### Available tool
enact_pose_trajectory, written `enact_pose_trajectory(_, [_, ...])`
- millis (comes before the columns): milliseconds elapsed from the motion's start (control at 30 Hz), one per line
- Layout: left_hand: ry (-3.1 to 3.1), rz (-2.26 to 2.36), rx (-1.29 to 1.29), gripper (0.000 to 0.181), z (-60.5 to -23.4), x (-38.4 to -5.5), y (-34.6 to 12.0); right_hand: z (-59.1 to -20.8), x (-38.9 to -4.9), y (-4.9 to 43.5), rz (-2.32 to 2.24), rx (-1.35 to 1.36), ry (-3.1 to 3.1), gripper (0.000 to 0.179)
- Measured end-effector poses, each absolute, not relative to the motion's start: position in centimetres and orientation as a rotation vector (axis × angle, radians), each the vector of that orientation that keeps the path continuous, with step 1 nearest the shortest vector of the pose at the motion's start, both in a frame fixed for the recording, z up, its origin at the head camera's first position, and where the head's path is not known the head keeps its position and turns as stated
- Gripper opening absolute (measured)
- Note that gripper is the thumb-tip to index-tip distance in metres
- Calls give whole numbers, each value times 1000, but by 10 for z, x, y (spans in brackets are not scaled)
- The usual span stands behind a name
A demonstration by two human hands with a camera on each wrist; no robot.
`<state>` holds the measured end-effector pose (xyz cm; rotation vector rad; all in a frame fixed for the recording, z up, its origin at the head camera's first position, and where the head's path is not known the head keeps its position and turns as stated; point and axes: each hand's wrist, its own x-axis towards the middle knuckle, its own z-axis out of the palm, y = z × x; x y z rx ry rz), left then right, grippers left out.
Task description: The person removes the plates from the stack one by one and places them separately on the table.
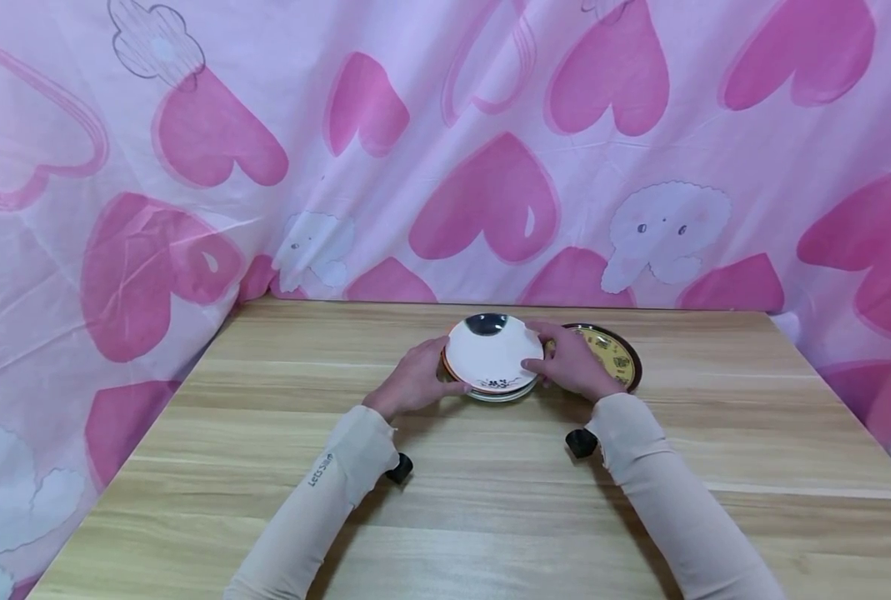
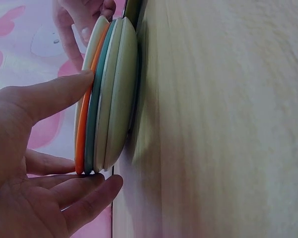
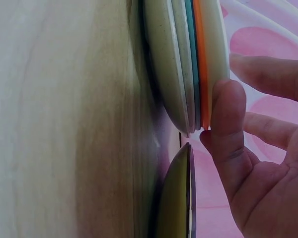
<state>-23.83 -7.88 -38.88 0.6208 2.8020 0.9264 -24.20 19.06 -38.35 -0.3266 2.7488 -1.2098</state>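
Note:
A white plate (image 1: 493, 354) with a black patch and a small floral print tops a stack near the table's far side. Below it, the left wrist view shows an orange-rimmed plate (image 2: 81, 144), a teal-rimmed plate (image 2: 92, 134) and cream plates (image 2: 121, 99). My left hand (image 1: 417, 379) holds the stack's left edge, thumb on the near rim by the orange band and fingers round the far side. From the right, my right hand (image 1: 576, 365) holds the white plate's edge, with the thumb at its rim.
Just right of the stack lies a yellow patterned plate (image 1: 612, 354) with a dark rim, partly behind my right hand. The wooden table (image 1: 490, 517) ends at a pink heart-print curtain (image 1: 483, 200). A black wrist device (image 1: 582, 443) sits under each sleeve cuff.

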Motion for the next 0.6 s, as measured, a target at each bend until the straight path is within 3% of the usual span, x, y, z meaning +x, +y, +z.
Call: enact_pose_trajectory(600, [2807, 876, 606, 71, -387, -237, -76, -390, -246, 194, -1151, -332, 2812, 69])
